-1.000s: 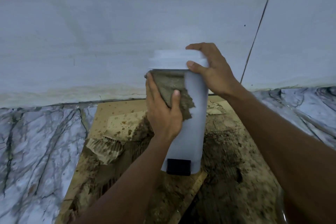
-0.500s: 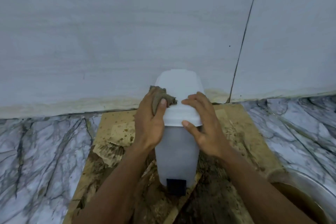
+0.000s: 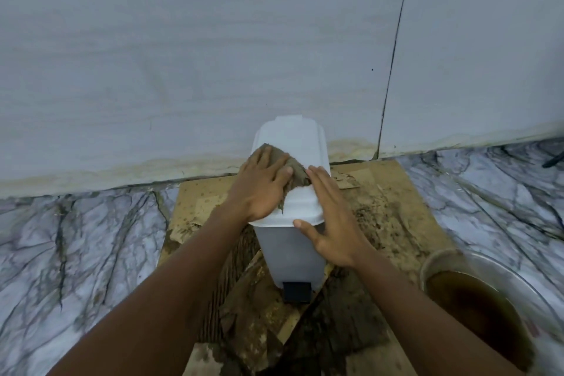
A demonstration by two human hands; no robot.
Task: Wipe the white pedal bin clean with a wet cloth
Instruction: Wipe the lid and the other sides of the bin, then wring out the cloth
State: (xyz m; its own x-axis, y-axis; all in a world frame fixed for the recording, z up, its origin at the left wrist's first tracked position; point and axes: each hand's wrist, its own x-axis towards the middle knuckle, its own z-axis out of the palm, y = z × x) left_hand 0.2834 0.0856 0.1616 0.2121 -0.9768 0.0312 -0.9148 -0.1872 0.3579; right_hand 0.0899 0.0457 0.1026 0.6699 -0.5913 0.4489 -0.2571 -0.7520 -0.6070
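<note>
The white pedal bin (image 3: 293,250) stands upright on wet cardboard against the wall, its black pedal (image 3: 296,291) facing me. My left hand (image 3: 262,189) lies flat on the left of the lid, pressing a muddy grey-brown wet cloth (image 3: 297,175) onto it. The cloth pokes out past my fingers toward the lid's middle. My right hand (image 3: 331,223) rests flat along the lid's right edge and the upper right side of the bin, fingers straight, thumb at the front rim.
Soggy, dirty cardboard (image 3: 396,217) covers the marble floor (image 3: 76,253) under the bin. A clear bowl of brown water (image 3: 476,311) sits at the lower right. A pale wall (image 3: 213,55) rises directly behind the bin.
The cloth went from the bin's front side up to the lid and now further across the lid. My right hand slid from gripping the lid to lying flat on its right edge.
</note>
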